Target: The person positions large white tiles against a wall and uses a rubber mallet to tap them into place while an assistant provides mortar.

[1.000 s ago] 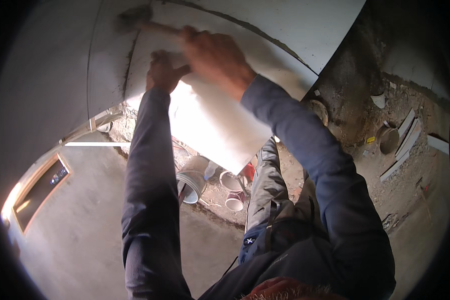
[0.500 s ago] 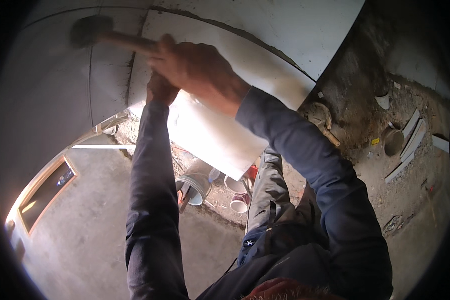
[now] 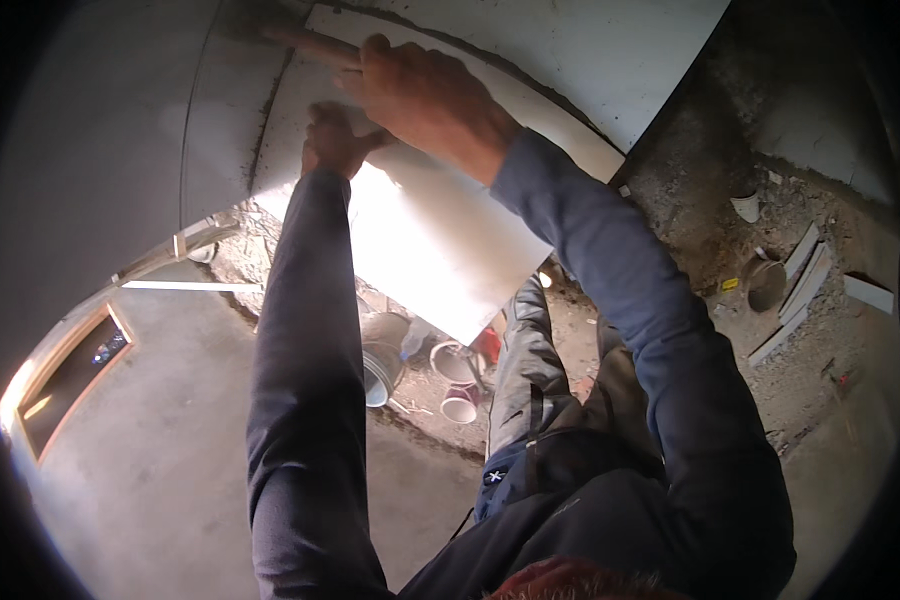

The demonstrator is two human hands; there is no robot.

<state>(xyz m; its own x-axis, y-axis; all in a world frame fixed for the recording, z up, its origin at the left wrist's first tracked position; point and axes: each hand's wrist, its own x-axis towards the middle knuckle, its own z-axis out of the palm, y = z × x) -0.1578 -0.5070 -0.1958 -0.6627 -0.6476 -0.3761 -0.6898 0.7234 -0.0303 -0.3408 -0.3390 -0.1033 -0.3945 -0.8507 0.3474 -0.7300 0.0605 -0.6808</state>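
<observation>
Right hand [image 3: 428, 97] round mallet [image 3: 315, 44]; panel [image 3: 450, 250] nearby

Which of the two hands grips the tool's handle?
The right hand, closed around the brownish handle; the left hand, over the white panel below, has no grip on that handle.

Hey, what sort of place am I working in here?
Probably a building site or a room under renovation: large pale panels with rough dark joints, loose pale strips on debris-strewn ground, and several scattered buckets.
</observation>
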